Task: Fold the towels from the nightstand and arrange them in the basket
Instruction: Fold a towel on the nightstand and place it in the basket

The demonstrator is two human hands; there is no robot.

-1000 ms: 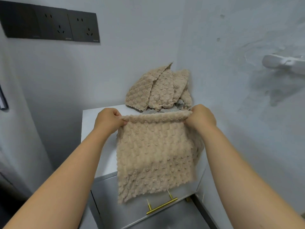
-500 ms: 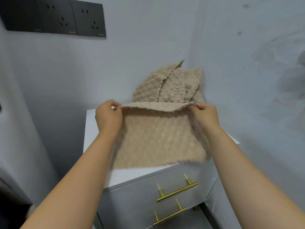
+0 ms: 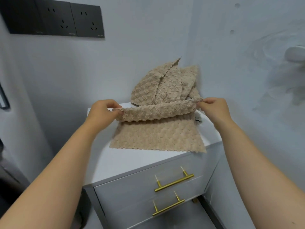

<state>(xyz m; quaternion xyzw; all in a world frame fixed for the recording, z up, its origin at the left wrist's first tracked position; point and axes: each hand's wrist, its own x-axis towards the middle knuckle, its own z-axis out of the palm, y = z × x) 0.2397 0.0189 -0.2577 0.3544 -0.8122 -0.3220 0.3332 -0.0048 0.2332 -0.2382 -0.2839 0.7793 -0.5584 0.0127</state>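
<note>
A beige textured towel (image 3: 156, 138) lies spread on the white nightstand (image 3: 132, 164), its near edge close to the front edge. My left hand (image 3: 102, 111) pinches the towel's far left corner and my right hand (image 3: 212, 108) pinches the far right corner, holding that far edge lifted and curled toward me. Behind it, a heap of more beige towels (image 3: 165, 85) leans in the wall corner, with a bit of grey cloth (image 3: 198, 119) at its right foot. No basket is in view.
The nightstand has two drawers with brass handles (image 3: 174, 184) facing me. Black wall sockets (image 3: 54, 19) sit high on the left wall. A white fixture (image 3: 295, 53) juts from the right wall. Walls close in behind and to the right.
The towel hung down the nightstand's front a second ago; both hands lifted it and laid it flat on top. Its far edge is now held raised and curling toward me.
</note>
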